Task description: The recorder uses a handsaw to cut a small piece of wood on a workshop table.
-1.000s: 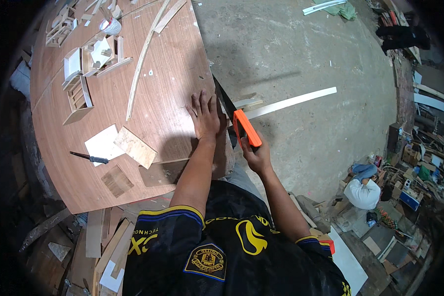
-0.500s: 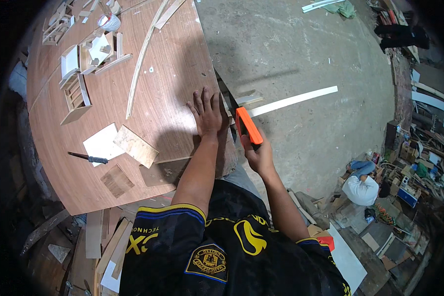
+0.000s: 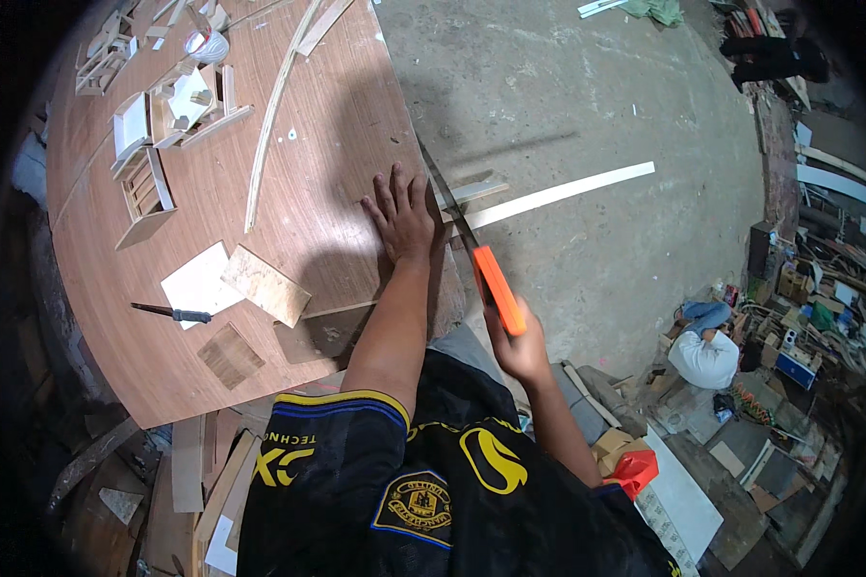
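Note:
My right hand (image 3: 522,348) is closed around the orange handle of a handsaw (image 3: 489,279). The saw's dark blade runs away from me along the table's right edge. It crosses a pale, narrow strip (image 3: 568,195) that sticks out rightward beyond the table edge. On the tabletop, just left of the blade, my left hand (image 3: 406,226) lies flat with its fingers spread. Whatever is directly under that palm is hidden. A shorter pale wood piece (image 3: 476,190) shows beyond the strip, next to the blade.
Small wooden box-like assemblies (image 3: 149,192) stand on the table's left side. Nearer me are a dark-handled knife (image 3: 188,314), a white panel (image 3: 202,279) and a wood panel (image 3: 265,284). A long thin strip (image 3: 269,125) lies farther back. Another person (image 3: 704,356) sits at the right among scrap.
My right hand has drawn the saw back toward me and slightly right, baring more blade beside the strip. My left hand stays flat on the table.

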Action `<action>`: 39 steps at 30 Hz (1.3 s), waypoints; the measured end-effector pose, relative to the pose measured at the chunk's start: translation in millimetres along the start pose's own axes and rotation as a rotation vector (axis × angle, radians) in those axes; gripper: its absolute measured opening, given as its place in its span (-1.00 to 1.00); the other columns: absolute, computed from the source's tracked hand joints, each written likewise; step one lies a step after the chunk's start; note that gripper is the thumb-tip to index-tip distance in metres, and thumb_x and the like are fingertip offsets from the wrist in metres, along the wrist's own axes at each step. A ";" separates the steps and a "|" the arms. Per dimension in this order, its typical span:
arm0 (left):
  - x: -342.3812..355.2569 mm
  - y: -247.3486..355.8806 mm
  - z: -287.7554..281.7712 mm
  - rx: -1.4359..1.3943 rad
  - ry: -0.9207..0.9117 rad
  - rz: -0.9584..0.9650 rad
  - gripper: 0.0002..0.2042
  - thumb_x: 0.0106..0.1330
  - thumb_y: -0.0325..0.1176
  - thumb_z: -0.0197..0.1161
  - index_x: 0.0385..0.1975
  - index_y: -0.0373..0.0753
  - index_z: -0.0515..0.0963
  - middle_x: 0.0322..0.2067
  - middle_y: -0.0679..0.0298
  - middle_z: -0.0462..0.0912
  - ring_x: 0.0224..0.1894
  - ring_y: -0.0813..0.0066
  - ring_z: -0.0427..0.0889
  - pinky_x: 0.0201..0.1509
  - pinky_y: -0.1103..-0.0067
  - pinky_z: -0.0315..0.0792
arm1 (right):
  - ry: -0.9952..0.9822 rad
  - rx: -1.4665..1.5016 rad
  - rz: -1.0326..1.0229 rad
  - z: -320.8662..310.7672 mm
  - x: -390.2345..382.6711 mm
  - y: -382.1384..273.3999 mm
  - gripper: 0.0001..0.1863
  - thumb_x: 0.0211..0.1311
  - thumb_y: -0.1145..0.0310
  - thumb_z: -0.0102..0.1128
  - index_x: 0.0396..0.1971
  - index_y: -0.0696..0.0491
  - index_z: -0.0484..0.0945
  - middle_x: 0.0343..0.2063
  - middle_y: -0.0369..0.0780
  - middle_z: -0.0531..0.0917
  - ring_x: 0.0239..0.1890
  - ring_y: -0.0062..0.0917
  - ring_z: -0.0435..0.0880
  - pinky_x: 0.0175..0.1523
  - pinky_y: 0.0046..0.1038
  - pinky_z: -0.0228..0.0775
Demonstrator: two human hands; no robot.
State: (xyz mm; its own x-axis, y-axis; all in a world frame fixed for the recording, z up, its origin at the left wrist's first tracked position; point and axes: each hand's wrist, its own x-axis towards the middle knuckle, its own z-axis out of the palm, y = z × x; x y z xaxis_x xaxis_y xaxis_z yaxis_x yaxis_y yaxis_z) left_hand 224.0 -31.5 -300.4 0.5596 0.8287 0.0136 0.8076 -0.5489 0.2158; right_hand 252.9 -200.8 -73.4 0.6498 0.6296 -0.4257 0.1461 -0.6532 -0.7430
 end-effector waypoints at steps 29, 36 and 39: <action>4.9 10.6 -4.7 -0.078 0.022 0.070 -0.45 0.29 -0.36 -0.05 0.32 -0.31 0.23 0.42 0.14 0.10 0.48 -0.04 -0.06 0.48 0.01 -0.22 | -0.015 0.022 0.136 -75.0 -83.0 -82.4 -0.81 0.29 0.35 0.20 -0.24 0.14 0.45 -0.52 -0.11 0.52 -0.47 -0.35 0.54 -0.30 -0.39 0.36; 4.4 4.7 3.4 -0.010 0.050 0.143 -0.43 0.28 -0.35 -0.05 0.35 -0.32 0.20 0.44 0.14 0.05 0.49 -0.02 -0.08 0.48 0.00 -0.23 | -0.098 -0.011 0.177 -53.5 -56.0 -72.3 -0.78 0.31 0.31 0.18 -0.22 0.15 0.45 -0.45 -0.07 0.55 -0.40 -0.30 0.58 -0.25 -0.38 0.39; 5.8 9.2 -1.4 0.002 0.007 0.139 -0.44 0.33 -0.33 -0.09 0.35 -0.31 0.18 0.45 0.16 0.03 0.49 0.00 -0.10 0.49 0.01 -0.23 | -0.007 0.099 0.259 -33.7 -35.3 -56.9 -0.76 0.34 0.29 0.13 -0.19 0.17 0.46 -0.44 -0.05 0.56 -0.35 -0.31 0.60 -0.17 -0.34 0.41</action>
State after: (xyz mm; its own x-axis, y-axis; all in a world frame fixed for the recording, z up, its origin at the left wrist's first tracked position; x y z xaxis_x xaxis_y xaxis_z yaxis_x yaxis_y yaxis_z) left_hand 234.3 -31.7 -296.9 0.6647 0.7455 0.0496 0.7230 -0.6585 0.2090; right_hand 246.8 -200.0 1.3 0.6509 0.4501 -0.6114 -0.0980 -0.7488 -0.6555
